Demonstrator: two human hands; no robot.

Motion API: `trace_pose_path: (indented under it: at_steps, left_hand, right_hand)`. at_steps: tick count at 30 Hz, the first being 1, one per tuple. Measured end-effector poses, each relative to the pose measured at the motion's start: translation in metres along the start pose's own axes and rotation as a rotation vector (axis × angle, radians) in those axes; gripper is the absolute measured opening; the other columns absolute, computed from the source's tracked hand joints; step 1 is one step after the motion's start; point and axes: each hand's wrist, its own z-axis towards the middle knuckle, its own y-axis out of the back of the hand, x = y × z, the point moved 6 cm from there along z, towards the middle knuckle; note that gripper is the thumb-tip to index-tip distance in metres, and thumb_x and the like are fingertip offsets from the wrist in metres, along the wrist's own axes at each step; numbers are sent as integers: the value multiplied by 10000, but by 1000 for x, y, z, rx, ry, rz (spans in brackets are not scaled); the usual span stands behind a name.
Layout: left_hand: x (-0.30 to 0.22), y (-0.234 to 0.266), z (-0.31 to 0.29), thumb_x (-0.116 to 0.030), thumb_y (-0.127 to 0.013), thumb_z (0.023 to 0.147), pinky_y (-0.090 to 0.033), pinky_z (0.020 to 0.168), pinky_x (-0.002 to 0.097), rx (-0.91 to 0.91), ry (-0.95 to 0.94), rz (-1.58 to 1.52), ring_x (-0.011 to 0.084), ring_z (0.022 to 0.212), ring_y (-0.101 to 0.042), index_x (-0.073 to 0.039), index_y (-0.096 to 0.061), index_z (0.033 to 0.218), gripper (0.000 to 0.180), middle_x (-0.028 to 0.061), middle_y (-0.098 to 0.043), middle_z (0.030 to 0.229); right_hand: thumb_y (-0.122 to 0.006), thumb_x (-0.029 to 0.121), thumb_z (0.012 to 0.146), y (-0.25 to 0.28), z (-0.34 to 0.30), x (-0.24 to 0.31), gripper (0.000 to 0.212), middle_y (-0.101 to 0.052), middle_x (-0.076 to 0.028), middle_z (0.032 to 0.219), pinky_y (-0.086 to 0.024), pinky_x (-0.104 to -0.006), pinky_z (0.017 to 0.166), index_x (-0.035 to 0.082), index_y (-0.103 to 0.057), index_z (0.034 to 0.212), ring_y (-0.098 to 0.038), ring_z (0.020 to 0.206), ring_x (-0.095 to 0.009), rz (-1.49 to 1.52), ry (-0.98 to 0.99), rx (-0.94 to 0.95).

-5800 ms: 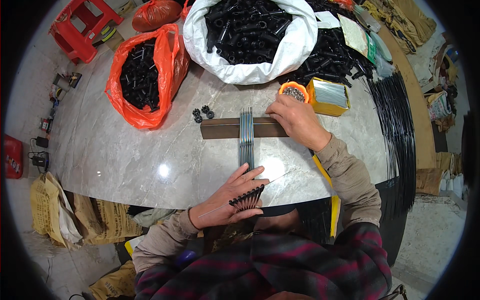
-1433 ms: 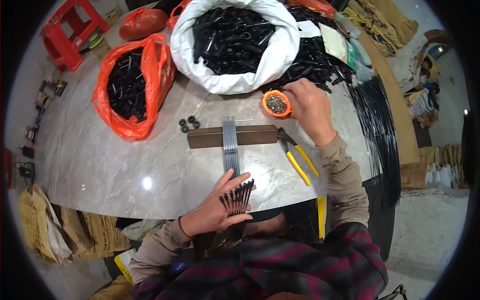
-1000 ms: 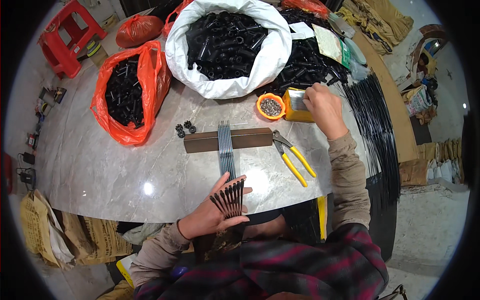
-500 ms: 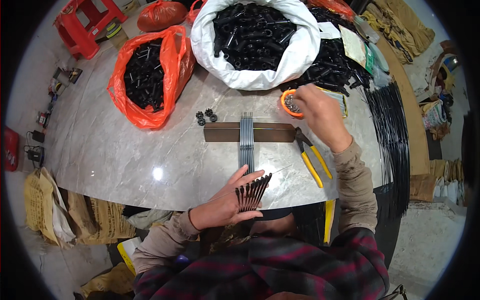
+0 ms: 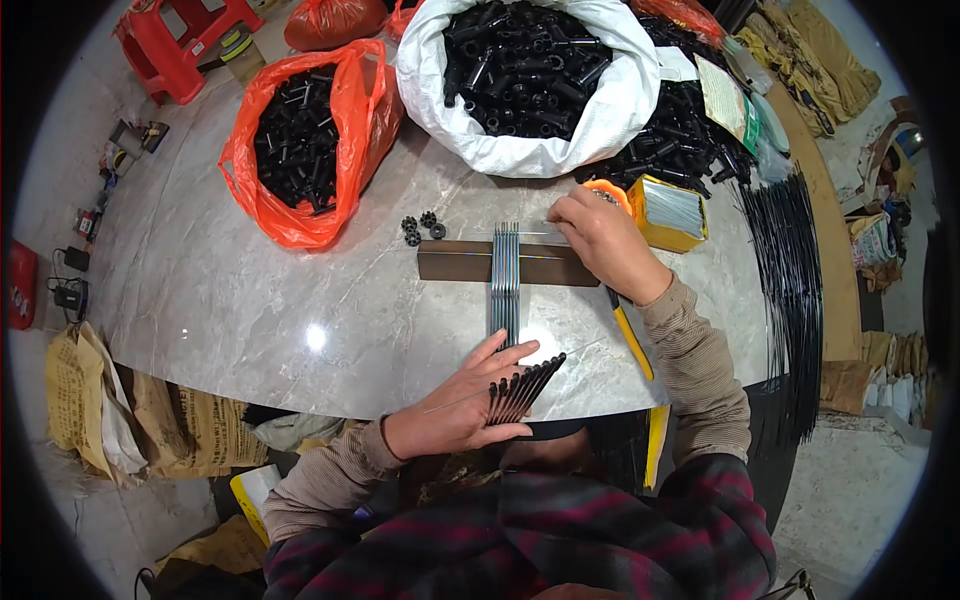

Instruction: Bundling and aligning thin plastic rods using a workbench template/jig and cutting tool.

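Slim silver rods [image 5: 506,285] lie side by side across a brown block [image 5: 450,262], with a thin wire [image 5: 535,233] crossing their far ends. My left hand [image 5: 455,405] rests at their near ends, fingertips over them. Between its thumb and fingers stands a fan of thin black rods [image 5: 522,390] with knobbed ends, crossed by another thin wire. The fingers of my right hand [image 5: 610,240] are pinched together at the right end of the far wire. Whatever small thing they hold is too small to make out. Behind that hand is an orange bowl [image 5: 612,190] of small metal pieces, partly covered.
Pliers with yellow handles [image 5: 632,340] lie by my right forearm. Beyond are a yellow box of thin wires [image 5: 690,235], a white sack [image 5: 425,100] and a red bag [image 5: 350,165] of black tubes. Small black ribbed parts [image 5: 411,230] sit left. Long black rods [image 5: 790,300] lie right.
My right hand has moved from the orange bowl left and nearer, to the wire's end, uncovering the yellow box. My left hand stays at the rods. The whole view has shifted slightly.
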Motion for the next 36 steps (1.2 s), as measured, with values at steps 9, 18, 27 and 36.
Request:
trace_pose_path:
  at_steps: [9,18,27,36]
  left_hand:
    - [-4,3,2,-290,-772,906,-65,1264,540,-25,-4,4,339,1501,-352,-96,-693,951,215,113,-572,1428]
    - [-4,4,2,-278,-780,902,-65,1268,520,-31,3,-10,333,1507,-343,-95,-693,949,208,110,-580,1419]
    - [-4,4,3,-274,-779,905,-54,1269,506,-27,11,-22,327,1511,-336,-95,-690,943,203,109,-581,1414]
    - [-3,4,3,-284,-778,906,-57,1271,506,-32,15,-16,327,1509,-339,-94,-696,943,210,106,-578,1422]
  right_hand:
    - [-644,54,926,-1,2,0,102,-602,-104,936,-496,-398,765,48,-654,1028,-628,885,-309,-16,-9,18]
    - [-643,61,933,-2,2,0,96,-599,-101,935,-493,-392,762,47,-650,1028,-627,880,-303,6,-18,25]
    - [-651,60,931,-3,2,0,100,-591,-100,930,-490,-393,759,46,-652,1031,-625,873,-299,18,-18,26]
    - [-648,71,940,-4,2,1,99,-590,-94,929,-489,-385,753,53,-662,1036,-626,867,-292,0,-24,29]
